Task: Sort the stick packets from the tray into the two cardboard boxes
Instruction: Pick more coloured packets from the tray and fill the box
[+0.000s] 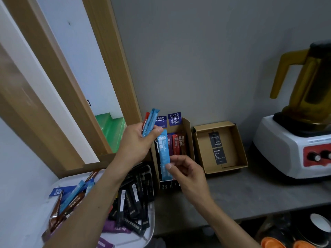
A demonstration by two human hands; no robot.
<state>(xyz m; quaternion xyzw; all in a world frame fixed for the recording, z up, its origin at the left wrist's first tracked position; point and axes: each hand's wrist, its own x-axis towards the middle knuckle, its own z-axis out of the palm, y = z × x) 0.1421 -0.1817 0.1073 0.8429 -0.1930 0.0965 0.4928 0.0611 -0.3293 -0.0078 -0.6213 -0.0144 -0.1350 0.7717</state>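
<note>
Two cardboard boxes are set side by side at the far edge of the counter [250, 190], against the wall. The left box [189, 138] is stocked with coloured sticks; the right box [202, 154] holds only two black packets [217, 149]. The tray [151, 228] sits near left, heaped with black, blue, brown and purple sticks. A small bundle of blue and red sticks [150, 122] is gripped upright in the left hand [138, 142], fingers and thumb curled round it. One light-blue packet [164, 153] is pinched by its near end between thumb and fingertips of the right hand [188, 173] and held over the left box, lengthwise with the sticks inside. Whether its far end touches the box contents cannot be told. Risks, as judged: the packet is held at one end only, so it may swing or slip and land across the others rather than in line. The bundle may fan out if the left grip is relaxed. A blender [293, 140] stands well to the right.
</note>
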